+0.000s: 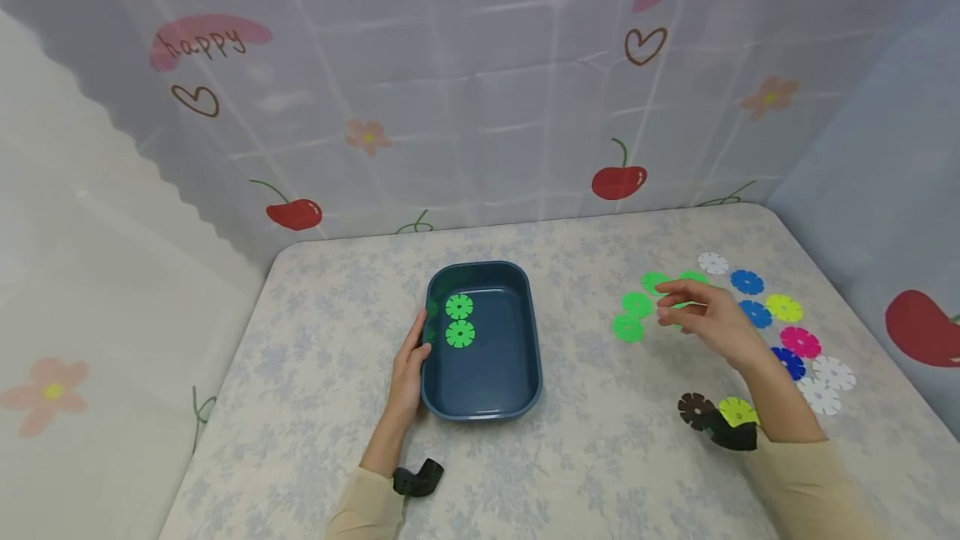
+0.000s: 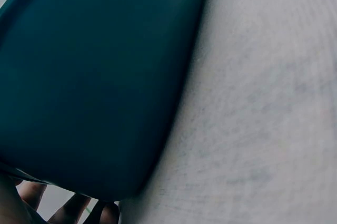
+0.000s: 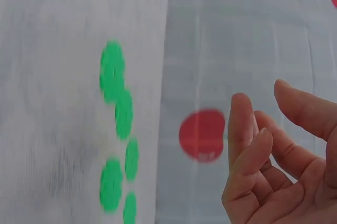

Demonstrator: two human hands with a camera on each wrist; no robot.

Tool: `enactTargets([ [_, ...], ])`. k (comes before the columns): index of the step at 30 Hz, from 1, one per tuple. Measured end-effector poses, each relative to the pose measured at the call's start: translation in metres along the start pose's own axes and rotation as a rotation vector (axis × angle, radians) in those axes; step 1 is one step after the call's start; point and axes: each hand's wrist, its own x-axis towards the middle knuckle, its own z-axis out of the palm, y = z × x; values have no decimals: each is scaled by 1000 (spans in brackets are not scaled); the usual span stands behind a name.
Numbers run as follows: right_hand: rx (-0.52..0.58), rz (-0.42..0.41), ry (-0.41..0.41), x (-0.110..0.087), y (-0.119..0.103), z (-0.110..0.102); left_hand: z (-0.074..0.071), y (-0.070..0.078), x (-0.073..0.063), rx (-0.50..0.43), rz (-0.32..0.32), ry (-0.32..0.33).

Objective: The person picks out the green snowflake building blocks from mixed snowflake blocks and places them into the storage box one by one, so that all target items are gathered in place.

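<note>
A dark blue rectangular tray [image 1: 480,398] stands on the table, with two green notched plastic discs [image 1: 460,333] lying inside toward its left wall. My left hand [image 1: 406,373] holds the tray by that left wall, thumb at the rim and fingers along the outside. In the left wrist view the tray's outer wall [image 2: 100,87] hides much of those fingers [image 2: 71,209]. Over the right side, my right hand [image 1: 705,319] hovers above several green discs [image 1: 628,327] with loosely bent fingers, thumb apart. Nothing shows between its fingers in the right wrist view.
Right of the green discs lie more notched discs: white [image 1: 713,263], blue [image 1: 747,282], yellow [image 1: 784,307], pink [image 1: 800,342]. A brown disc [image 1: 695,411] and a yellow-green one [image 1: 738,411] lie near my right wrist. A printed curtain [image 1: 480,107] hangs behind the table.
</note>
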Motion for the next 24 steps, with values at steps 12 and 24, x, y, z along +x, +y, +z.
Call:
enactTargets([
  [12, -74, 232, 138, -12, 60, -61, 1, 18, -4, -3, -24, -14],
  [24, -154, 364, 157, -13, 89, -63, -1, -4, 1, 0, 9, 4],
])
